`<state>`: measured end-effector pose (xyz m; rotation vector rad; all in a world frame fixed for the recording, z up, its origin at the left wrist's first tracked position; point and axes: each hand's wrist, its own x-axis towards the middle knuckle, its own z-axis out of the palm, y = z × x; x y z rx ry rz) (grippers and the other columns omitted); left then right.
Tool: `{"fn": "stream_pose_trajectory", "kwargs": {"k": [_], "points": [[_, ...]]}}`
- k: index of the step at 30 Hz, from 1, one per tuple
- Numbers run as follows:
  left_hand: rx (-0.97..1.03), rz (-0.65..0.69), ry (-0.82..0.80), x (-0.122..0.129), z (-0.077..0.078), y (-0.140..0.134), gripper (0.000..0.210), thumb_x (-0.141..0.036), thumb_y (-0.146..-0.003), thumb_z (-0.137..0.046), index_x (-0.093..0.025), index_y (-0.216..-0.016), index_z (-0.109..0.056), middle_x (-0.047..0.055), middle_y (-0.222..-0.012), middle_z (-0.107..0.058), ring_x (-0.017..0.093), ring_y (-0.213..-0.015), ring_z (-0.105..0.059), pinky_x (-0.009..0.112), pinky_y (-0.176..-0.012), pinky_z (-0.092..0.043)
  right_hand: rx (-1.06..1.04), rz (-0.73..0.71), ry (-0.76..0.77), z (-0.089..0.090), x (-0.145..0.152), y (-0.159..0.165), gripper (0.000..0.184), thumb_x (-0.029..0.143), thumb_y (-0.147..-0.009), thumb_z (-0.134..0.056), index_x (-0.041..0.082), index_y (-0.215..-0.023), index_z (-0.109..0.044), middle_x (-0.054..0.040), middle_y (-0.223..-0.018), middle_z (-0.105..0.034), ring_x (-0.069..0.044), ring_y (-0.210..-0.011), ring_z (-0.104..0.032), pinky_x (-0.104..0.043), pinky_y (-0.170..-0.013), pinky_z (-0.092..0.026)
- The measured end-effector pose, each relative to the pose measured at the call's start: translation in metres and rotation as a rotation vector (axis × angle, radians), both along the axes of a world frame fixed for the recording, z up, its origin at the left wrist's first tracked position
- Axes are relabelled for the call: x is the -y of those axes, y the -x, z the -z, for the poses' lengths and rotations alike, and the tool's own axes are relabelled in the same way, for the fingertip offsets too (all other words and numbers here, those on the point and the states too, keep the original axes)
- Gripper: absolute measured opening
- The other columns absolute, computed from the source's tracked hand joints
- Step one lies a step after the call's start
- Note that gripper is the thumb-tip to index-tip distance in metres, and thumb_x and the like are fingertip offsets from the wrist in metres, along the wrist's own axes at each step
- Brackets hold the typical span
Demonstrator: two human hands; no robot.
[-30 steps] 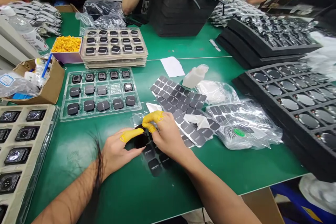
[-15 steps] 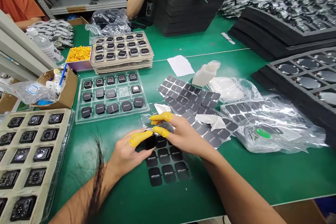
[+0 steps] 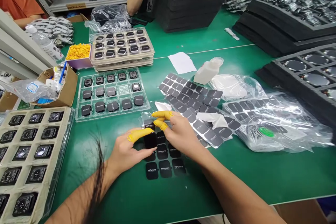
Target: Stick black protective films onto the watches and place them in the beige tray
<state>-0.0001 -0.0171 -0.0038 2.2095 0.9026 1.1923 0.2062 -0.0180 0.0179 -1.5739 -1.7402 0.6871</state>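
My left hand [image 3: 131,148] grips a square black watch body [image 3: 150,141] by its sides, its glossy face up, between the thumb and a finger in a yellow finger cot. The watch body is over a clear sheet of black square stickers [image 3: 165,168] printed "HiFuture". Opposite it, my right hand [image 3: 174,131] has two fingers in yellow cots curled at the sheet's upper part, closed about its film. My right hand covers some of the stickers, and the exact pinch point is hidden.
A clear tray [image 3: 112,94] of watch bodies lies ahead; a beige tray [image 3: 47,161] is at left. More sticker sheets [image 3: 194,103], a white bottle [image 3: 208,71] and a plastic bag [image 3: 275,122] lie at right. Black foam stacks [image 3: 191,10] and people are beyond.
The film bunched under my right fingers has settled lower, and a printed sticker now shows beside them. The watch body and sheet have shifted slightly in view; both hands stay close together.
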Motion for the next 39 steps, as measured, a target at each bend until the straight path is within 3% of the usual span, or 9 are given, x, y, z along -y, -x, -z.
{"fn": "stream_pose_trajectory", "kwargs": {"k": [6,10,14,17,21,24,29,33,39], "points": [[-0.019,-0.027,-0.086,0.0,0.003,0.0,0.047,-0.022,-0.078,-0.083,-0.02,-0.121,-0.066,0.007,-0.104,-0.078,0.021,-0.096,-0.076,0.032,-0.088,-0.065,0.159,-0.003,-0.037,-0.005,0.004,0.002,0.022,0.027,-0.096,-0.057,0.025,-0.113,-0.07,-0.0056,-0.098,-0.077,-0.028,-0.097,-0.067,-0.047,-0.09,-0.047],[-0.004,-0.007,-0.084,-0.001,0.0,0.0,0.044,-0.023,-0.079,-0.082,-0.021,-0.12,-0.066,0.007,-0.102,-0.077,0.021,-0.096,-0.075,0.034,-0.085,-0.065,0.053,0.022,0.041,-0.01,0.007,0.004,0.027,0.03,-0.09,-0.065,0.027,-0.116,-0.068,-0.0023,-0.098,-0.078,-0.027,-0.1,-0.07,-0.046,-0.092,-0.049],[0.02,0.065,-0.112,-0.002,-0.001,-0.001,0.043,-0.022,-0.081,-0.081,-0.021,-0.122,-0.064,0.006,-0.096,-0.077,0.02,-0.091,-0.074,0.035,-0.083,-0.064,0.0,0.079,0.119,-0.007,0.006,0.004,0.021,0.022,-0.087,-0.061,0.028,-0.104,-0.072,-0.0011,-0.095,-0.079,-0.027,-0.098,-0.071,-0.045,-0.09,-0.05],[0.019,0.087,-0.119,-0.003,-0.001,0.0,0.045,-0.02,-0.082,-0.08,-0.02,-0.123,-0.063,0.007,-0.097,-0.077,0.02,-0.091,-0.073,0.035,-0.082,-0.063,-0.01,0.054,0.093,-0.005,0.005,0.004,0.011,0.024,-0.087,-0.063,0.026,-0.091,-0.073,-0.0019,-0.096,-0.079,-0.026,-0.095,-0.071,-0.044,-0.089,-0.05],[-0.003,0.087,-0.042,-0.004,-0.002,0.003,0.048,-0.025,-0.077,-0.085,-0.02,-0.12,-0.065,0.006,-0.098,-0.077,0.021,-0.094,-0.073,0.036,-0.083,-0.063,-0.116,0.001,0.001,-0.008,0.005,0.003,0.009,0.025,-0.09,-0.062,0.026,-0.092,-0.071,-0.0009,-0.092,-0.077,-0.02,-0.084,-0.069,-0.036,-0.079,-0.052],[-0.012,0.065,0.027,-0.004,-0.003,0.003,0.048,-0.028,-0.074,-0.087,-0.021,-0.117,-0.068,0.007,-0.102,-0.077,0.022,-0.1,-0.072,0.036,-0.086,-0.063,-0.095,-0.03,0.015,-0.009,0.005,0.004,0.011,0.024,-0.093,-0.058,0.025,-0.093,-0.069,-0.0006,-0.089,-0.076,-0.018,-0.076,-0.067,-0.033,-0.072,-0.051],[0.015,0.039,0.078,-0.003,-0.003,0.002,0.042,-0.025,-0.077,-0.084,-0.02,-0.117,-0.069,0.007,-0.103,-0.077,0.02,-0.095,-0.073,0.034,-0.084,-0.063,0.062,0.05,-0.031,-0.009,0.006,0.002,0.022,0.035,-0.1,-0.05,0.025,-0.103,-0.069,-0.0065,-0.108,-0.077,-0.025,-0.095,-0.07,-0.04,-0.082,-0.051],[0.059,-0.034,-0.007,-0.004,-0.004,0.002,0.043,-0.024,-0.077,-0.084,-0.021,-0.117,-0.069,0.006,-0.101,-0.077,0.02,-0.093,-0.074,0.033,-0.084,-0.064,0.173,0.158,-0.049,-0.013,0.012,0.004,0.034,0.047,-0.095,-0.058,0.024,-0.119,-0.067,-0.0122,-0.116,-0.074,-0.034,-0.109,-0.066,-0.051,-0.09,-0.049],[0.103,0.02,-0.084,-0.004,-0.003,-0.001,0.052,-0.023,-0.076,-0.085,-0.023,-0.124,-0.066,0.005,-0.098,-0.077,0.02,-0.093,-0.074,0.032,-0.082,-0.064,-0.089,0.069,0.1,-0.013,0.012,0.014,0.012,0.033,-0.092,-0.062,0.026,-0.095,-0.071,-0.0044,-0.098,-0.078,-0.026,-0.095,-0.07,-0.043,-0.086,-0.053]]}}
